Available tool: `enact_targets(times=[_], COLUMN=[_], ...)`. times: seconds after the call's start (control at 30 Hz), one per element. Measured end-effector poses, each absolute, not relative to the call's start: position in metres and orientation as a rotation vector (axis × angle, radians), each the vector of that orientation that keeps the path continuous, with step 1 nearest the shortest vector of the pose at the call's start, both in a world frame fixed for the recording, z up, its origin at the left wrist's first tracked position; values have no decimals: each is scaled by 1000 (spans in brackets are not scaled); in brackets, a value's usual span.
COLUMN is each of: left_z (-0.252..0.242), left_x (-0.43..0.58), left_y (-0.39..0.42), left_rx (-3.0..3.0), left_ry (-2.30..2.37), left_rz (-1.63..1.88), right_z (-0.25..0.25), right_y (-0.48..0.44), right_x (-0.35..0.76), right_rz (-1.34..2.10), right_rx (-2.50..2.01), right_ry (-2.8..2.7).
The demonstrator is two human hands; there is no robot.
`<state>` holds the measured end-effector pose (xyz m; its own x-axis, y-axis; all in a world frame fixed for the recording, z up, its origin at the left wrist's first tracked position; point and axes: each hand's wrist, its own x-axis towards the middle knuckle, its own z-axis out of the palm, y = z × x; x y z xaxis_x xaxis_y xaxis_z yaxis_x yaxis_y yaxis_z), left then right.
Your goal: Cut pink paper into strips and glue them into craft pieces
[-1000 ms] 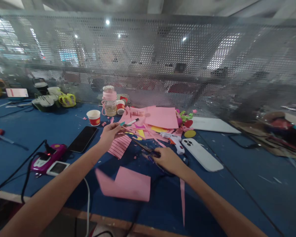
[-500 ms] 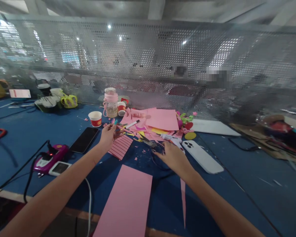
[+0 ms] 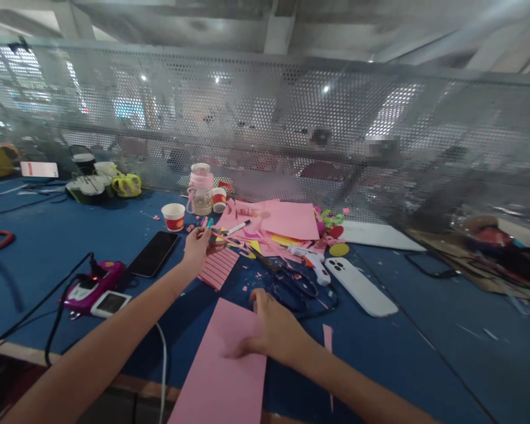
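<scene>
My left hand [image 3: 197, 246] is raised over the scraps near the middle of the table, its fingers pinched on a thin pink paper strip [image 3: 234, 241]. A small teal thing [image 3: 209, 224] shows by its fingertips; I cannot tell what it is. My right hand [image 3: 271, 327] is over the right edge of a large pink paper sheet [image 3: 221, 377], thumb and fingers apart, the thumb blurred above the paper. Just beyond that hand, dark-handled scissors [image 3: 287, 275] lie on the table, holding nothing. Under my left hand is a pink sheet with ruled lines [image 3: 219, 268].
Pink paper pieces [image 3: 291, 221] are heaped at the back, with a glue gun [image 3: 313, 262] and white phone [image 3: 360, 285] to the right. On the left are a black phone [image 3: 153, 253], paper cup [image 3: 174, 217], bottle [image 3: 201, 188] and purple power strip [image 3: 95, 285] with cables.
My right hand has let go of the scissors, which now lie on the table. It has moved toward me, over the large pink sheet. The left hand stays nearly in place.
</scene>
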<state>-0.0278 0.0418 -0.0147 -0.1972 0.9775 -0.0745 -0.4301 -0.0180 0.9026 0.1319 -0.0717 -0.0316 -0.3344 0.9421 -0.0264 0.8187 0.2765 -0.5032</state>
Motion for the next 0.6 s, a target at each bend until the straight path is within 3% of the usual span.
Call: enact_targets(times=[0.1, 0.27, 0.47, 0.6], left_z=[-17, -18, -13, -13], left_x=[-28, -29, -28, -28], left_y=[43, 44, 42, 42], left_rx=[738, 711, 672, 671], left_ry=[975, 897, 906, 898], left_rz=[1542, 1591, 1620, 1618], right_z=[-25, 1, 23, 17], right_y=[-68, -34, 64, 112], right_x=[135, 163, 198, 202], right_rz=[926, 1282, 501, 376], right_rx=[-1590, -1080, -1493, -1657], right_ry=[-2216, -2355, -1407, -1260])
